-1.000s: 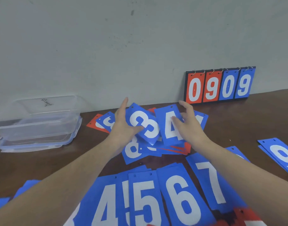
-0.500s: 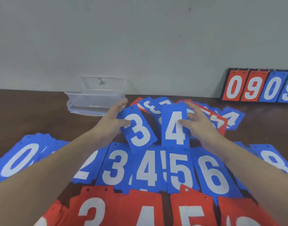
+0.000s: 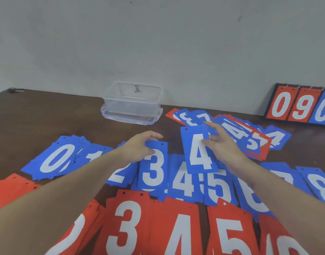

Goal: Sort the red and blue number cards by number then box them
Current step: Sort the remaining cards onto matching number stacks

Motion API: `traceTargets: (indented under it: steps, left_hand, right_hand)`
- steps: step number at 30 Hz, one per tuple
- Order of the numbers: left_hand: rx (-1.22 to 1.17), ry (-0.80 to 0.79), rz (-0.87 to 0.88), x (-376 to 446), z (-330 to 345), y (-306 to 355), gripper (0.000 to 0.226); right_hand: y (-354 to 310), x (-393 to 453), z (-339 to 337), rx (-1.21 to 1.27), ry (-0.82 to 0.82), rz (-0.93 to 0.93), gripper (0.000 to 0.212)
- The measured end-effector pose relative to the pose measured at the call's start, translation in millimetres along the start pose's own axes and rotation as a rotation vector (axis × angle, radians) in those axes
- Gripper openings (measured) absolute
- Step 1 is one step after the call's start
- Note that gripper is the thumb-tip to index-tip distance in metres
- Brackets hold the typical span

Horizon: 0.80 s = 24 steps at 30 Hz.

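Note:
My left hand [image 3: 139,149] grips the top left corner of a blue 3 card [image 3: 153,168], which lies over the blue row's 3 pile. My right hand [image 3: 224,148] pinches the right edge of a blue 4 card [image 3: 199,150], held above the blue 4 pile [image 3: 182,183]. The blue row runs from the 0 pile [image 3: 53,159] on the left to an 8 card [image 3: 322,186] on the right. Below it lies a red row, with a red 3 [image 3: 127,230], a red 4 [image 3: 178,236] and a red 5 [image 3: 229,238]. A loose heap of mixed cards [image 3: 240,135] lies behind my right hand.
A clear plastic box [image 3: 132,102] stands on its lid against the wall, at the back of the brown table [image 3: 47,115]. A flip scoreboard [image 3: 301,105] showing 0 9 0 stands at the far right. A small dark object [image 3: 15,90] lies at the far left.
Both hands brought the blue 3 and blue 4 cards toward me, from the loose heap down to the sorted blue row. The view swung left and down.

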<state>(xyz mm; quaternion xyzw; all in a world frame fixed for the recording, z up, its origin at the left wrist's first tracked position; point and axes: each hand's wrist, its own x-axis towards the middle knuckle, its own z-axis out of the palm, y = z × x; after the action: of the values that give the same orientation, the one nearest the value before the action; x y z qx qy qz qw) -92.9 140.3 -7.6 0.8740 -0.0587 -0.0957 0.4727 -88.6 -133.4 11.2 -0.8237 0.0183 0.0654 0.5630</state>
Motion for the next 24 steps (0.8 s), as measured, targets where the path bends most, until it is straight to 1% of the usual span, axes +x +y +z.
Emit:
traceTargets:
  steps: [3, 5, 7, 8, 9, 12, 16, 17, 21, 24]
  left_hand:
    - [0.153, -0.007, 0.026, 9.5, 11.5, 0.6, 0.054]
    - [0.314, -0.007, 0.051, 16.0, 16.9, -0.2, 0.054]
    - [0.481, 0.053, 0.072, 19.9, 21.7, 2.7, 0.052]
    - [0.492, 0.094, 0.089, 21.9, 24.0, 5.8, 0.048]
    - [0.448, 0.125, 0.114, 24.5, 26.6, 9.2, 0.044]
    - [0.186, 0.151, 0.161, 31.4, 35.8, 20.8, 0.03]
    - [0.086, 0.131, 0.192, 36.7, 46.8, 28.2, 0.025]
    - [0.067, 0.133, 0.192, 37.8, 48.2, 28.2, 0.024]
    - [0.018, 0.159, 0.154, 42.7, 48.6, 22.6, 0.024]
    - [0.035, 0.183, 0.117, 44.7, 45.0, 18.9, 0.025]
  right_hand:
    - [0.8, -9.7, -12.0, -0.037, 0.029, 0.016, 0.046]
    - [2.7, -16.1, -19.8, -0.055, 0.058, 0.009, 0.043]
    - [7.1, -20.9, -26.6, -0.017, 0.081, 0.022, 0.041]
    - [8.7, -23.2, -28.9, 0.0, 0.087, 0.035, 0.041]
    - [10.6, -25.2, -31.1, 0.005, 0.093, 0.048, 0.041]
    - [16.3, -28.2, -37.9, 0.005, 0.115, 0.07, 0.037]
    - [16.8, -32.0, -43.1, 0.083, 0.134, 0.107, 0.025]
    - [16.9, -32.7, -41.9, 0.072, 0.104, 0.112, 0.025]
    - [14.7, -33.5, -19.9, 0.024, -0.115, 0.078, 0.025]
    - [14.7, -27.1, -1.5, -0.119, -0.169, 0.007, 0.022]
